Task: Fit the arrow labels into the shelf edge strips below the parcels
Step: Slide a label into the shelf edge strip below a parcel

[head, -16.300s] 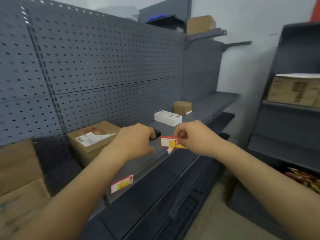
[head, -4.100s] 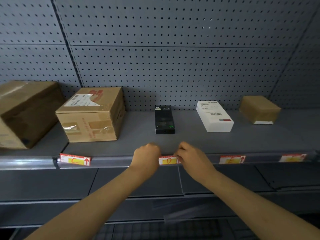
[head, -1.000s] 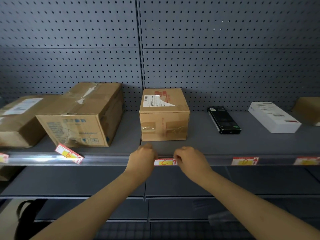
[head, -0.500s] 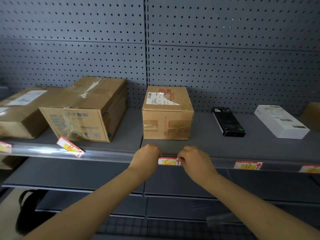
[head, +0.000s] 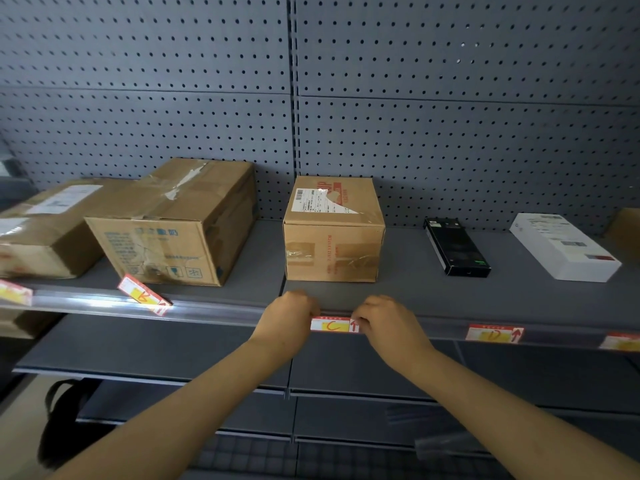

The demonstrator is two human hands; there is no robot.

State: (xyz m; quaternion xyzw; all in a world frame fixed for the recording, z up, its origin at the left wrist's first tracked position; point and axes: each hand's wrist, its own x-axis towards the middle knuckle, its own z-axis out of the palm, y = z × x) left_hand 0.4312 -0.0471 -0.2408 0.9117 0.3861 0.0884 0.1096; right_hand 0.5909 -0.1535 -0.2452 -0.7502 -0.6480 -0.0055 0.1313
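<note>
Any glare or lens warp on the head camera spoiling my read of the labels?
Head view: glare streaks the clear edge strip beside the tilted B label; the C label reads clearly; wide-angle bowing bends the shelf line; the far-left label is blurred.

Five parcels stand in a row on the shelf (head: 415,299), backed by a pegboard (head: 450,116). A label (head: 334,324) sits in the edge strip (head: 214,311) below the middle box (head: 334,237), between both hands; another label (head: 143,294) lies tilted further left.

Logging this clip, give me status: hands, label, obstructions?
Left hand and right hand pinch the ends of the C label in the edge strip, below the small carton. B label sits crooked. Nothing blocking.
</note>
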